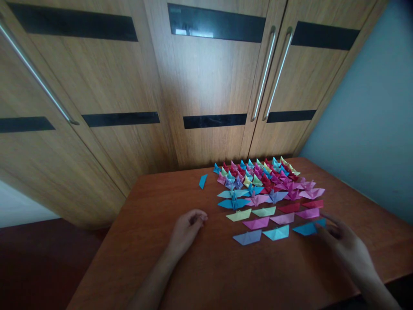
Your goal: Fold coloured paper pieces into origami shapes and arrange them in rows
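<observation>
Rows of folded paper pieces (264, 189) in blue, pink, red, green and purple lie on a brown wooden table (155, 206). My right hand (345, 245) reaches in from the right, and its fingertips pinch the end of a blue folded piece (306, 228) in the nearest row. My left hand (189, 228) rests on the table left of the rows, loosely curled, with nothing visible in it. A single blue folded piece (203, 181) lies apart, to the left of the rows.
Wooden wardrobe doors (206, 86) with long metal handles (264, 73) and dark strips stand right behind the table. A pale blue wall (371, 129) runs along the right. Dark floor (41, 262) shows to the left of the table.
</observation>
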Demonstrator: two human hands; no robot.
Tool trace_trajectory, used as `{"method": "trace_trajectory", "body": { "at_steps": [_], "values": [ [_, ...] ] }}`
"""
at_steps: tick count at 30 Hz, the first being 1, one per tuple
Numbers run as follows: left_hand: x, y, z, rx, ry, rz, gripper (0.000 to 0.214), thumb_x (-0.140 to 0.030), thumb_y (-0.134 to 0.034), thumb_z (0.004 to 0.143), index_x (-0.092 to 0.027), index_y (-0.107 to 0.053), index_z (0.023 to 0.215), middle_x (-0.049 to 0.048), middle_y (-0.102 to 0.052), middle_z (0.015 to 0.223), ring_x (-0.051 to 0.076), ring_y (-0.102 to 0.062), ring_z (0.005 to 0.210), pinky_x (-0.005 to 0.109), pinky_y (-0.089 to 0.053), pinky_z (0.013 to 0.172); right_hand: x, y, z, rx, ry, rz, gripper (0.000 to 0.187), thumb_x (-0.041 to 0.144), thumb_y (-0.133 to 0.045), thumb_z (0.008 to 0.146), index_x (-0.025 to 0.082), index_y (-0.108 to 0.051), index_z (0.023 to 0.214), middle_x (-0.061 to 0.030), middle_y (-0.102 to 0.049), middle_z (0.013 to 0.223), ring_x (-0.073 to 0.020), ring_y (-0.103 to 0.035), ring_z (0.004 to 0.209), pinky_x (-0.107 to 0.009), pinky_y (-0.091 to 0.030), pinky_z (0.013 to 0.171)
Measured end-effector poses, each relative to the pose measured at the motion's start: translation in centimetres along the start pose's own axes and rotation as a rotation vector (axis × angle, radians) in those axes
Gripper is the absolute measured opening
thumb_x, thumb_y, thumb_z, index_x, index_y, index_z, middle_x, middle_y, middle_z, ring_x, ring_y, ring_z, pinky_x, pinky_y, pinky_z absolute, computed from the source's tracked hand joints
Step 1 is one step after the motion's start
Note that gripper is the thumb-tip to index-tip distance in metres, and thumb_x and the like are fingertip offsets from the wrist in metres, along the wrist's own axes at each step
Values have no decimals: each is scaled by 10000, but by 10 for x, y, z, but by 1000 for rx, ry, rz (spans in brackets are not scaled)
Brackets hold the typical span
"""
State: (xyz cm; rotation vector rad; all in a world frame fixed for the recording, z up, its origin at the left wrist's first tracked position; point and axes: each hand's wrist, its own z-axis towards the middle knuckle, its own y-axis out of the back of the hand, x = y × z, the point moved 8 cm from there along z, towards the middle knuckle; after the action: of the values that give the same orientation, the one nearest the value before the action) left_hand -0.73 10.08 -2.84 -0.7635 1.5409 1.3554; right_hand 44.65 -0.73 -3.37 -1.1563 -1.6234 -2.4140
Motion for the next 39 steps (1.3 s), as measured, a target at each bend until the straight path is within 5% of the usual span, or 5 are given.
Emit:
{"method": "trace_trajectory", "body": {
  "at_steps": [6, 39],
  "values": [
    [-3, -1, -3, 18, -8, 66, 253, -353, -467, 854, -194, -664, 857, 37, -683, 839, 187, -620, 779, 279, -468, 718, -7, -15, -6, 172, -95, -334, 641, 664, -352, 799, 251, -458, 1278, -98, -681, 860, -346, -659, 753, -415, -476, 621],
    [-19, -1, -5, 12, 7, 150, 194, -296, -507, 806, -211, -682, 819, 26, -704, 856, 204, -630, 806, 293, -462, 762, 6, -17, 0, 147, -72, -417, 738, 727, -303, 786, 219, -484, 1290, -136, -689, 786, -331, -662, 669, -409, -490, 559]
  ]
}}
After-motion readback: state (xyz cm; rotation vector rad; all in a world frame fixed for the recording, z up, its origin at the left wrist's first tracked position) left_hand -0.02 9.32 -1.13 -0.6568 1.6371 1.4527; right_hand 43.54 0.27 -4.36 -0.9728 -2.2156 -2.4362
